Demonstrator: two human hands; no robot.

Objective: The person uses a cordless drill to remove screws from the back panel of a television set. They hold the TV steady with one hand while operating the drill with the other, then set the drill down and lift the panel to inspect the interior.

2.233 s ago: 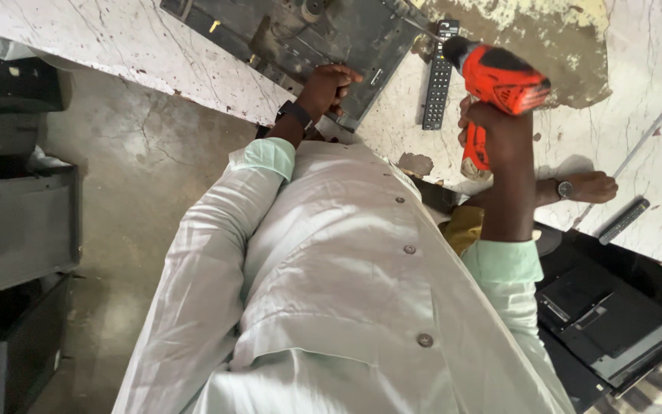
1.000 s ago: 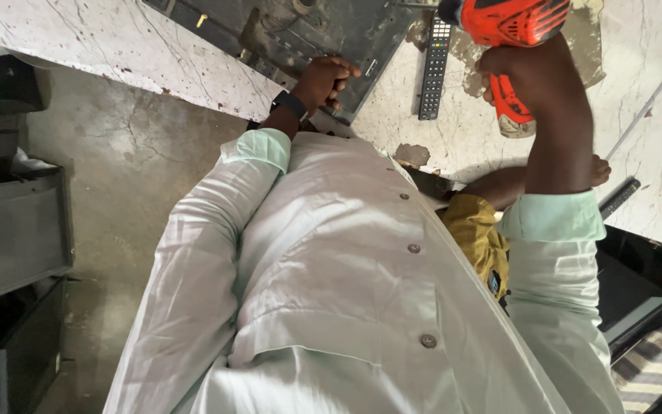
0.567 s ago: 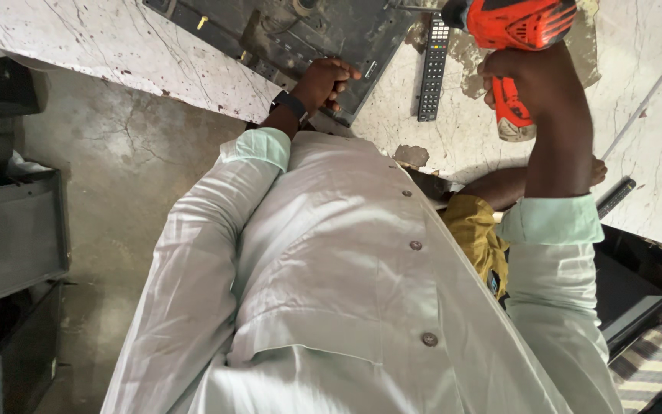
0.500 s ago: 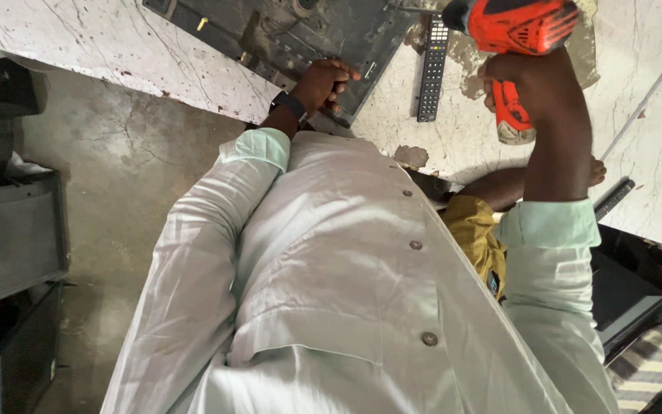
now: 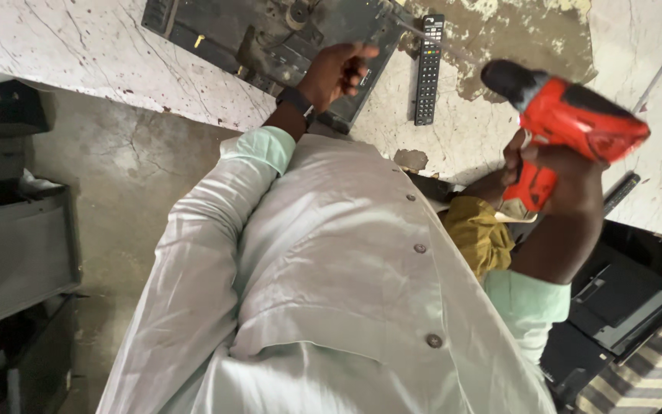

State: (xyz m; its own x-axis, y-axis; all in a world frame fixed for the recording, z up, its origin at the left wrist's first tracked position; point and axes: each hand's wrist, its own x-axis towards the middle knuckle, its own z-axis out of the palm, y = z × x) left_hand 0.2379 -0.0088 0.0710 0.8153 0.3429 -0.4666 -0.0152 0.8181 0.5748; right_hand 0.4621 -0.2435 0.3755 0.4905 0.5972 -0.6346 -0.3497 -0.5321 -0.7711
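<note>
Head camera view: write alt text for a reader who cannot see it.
The person's right hand grips a red and black cordless drill above a worn white marble tabletop, while the left hand rests on a dark grey metal panel. A slim black remote control lies between them; the pale button-front shirt fills the foreground.

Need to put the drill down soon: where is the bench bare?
Bare marble lies right of the remote, beyond the peeled patch, and at far left of the bench. Crowded: the dark panel under the left hand.
</note>
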